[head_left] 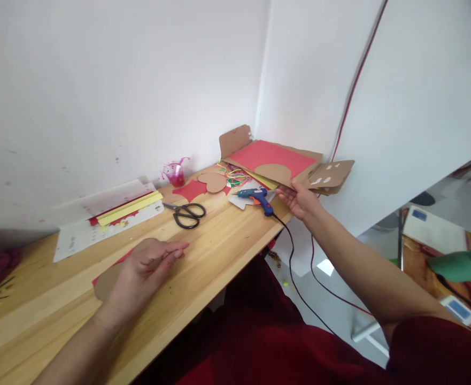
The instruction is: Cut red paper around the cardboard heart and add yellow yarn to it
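Observation:
My left hand (139,272) is above the wooden table, thumb and index fingertips pressed together; whatever may be between them is too small to see. Beneath it lies a brown cardboard piece (106,284) over red paper, partly hidden by the hand. My right hand (299,202) grips the near edge of a cardboard sheet (313,174), thumb on top and fingers underneath. On that sheet lie red paper (273,155) and a rounded cardboard cutout (273,172). Close to my right fingers rests a blue glue gun (259,199), its black cord running off the table edge.
Black-handled scissors (187,215) lie mid-table. Behind them are a heart-shaped cardboard cutout (212,183), red paper scraps (189,191), coloured cords (237,176) and a pink-stained cup (174,174). Yellow strips (131,208) sit on white paper at left. A red cable (355,88) hangs along the wall.

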Tool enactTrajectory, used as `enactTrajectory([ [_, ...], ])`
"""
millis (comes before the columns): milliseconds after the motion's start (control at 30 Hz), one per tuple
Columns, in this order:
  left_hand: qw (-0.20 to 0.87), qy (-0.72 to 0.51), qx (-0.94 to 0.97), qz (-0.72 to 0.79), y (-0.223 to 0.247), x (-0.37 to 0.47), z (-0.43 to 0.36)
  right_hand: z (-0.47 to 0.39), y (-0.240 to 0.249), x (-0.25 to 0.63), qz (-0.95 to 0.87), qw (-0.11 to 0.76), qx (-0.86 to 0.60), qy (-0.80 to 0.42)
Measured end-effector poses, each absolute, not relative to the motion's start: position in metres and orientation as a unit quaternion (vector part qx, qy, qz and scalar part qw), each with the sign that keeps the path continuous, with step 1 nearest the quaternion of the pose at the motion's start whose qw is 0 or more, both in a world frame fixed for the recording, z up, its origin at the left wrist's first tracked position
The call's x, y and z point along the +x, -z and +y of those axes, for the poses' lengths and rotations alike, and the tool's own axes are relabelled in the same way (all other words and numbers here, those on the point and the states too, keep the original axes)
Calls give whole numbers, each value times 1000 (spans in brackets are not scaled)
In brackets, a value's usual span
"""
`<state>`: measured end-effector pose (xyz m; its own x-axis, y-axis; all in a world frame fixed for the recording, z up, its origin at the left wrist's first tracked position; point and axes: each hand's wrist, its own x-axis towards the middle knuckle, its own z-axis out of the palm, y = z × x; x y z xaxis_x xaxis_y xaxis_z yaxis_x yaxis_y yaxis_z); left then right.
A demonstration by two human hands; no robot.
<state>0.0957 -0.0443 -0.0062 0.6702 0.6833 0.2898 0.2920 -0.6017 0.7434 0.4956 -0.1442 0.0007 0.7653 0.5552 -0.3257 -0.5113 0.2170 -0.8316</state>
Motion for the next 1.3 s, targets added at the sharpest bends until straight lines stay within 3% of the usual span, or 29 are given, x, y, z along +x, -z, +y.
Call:
enactTrajectory([
  [300,335,-291,873,202,-13,87,-36,-173,2,498,-9,703,-575,-418],
  [800,318,-209,925,-18,-50,159,-19,-195,5,473,102,726,-605,-309],
  [1067,332,-158,930,-21,-11,187,-47,-199,25,482,58,721,-608,-327],
  [1300,244,-170,955,8,15,236,-79,-239,81,502,-51,645,-612,-454],
])
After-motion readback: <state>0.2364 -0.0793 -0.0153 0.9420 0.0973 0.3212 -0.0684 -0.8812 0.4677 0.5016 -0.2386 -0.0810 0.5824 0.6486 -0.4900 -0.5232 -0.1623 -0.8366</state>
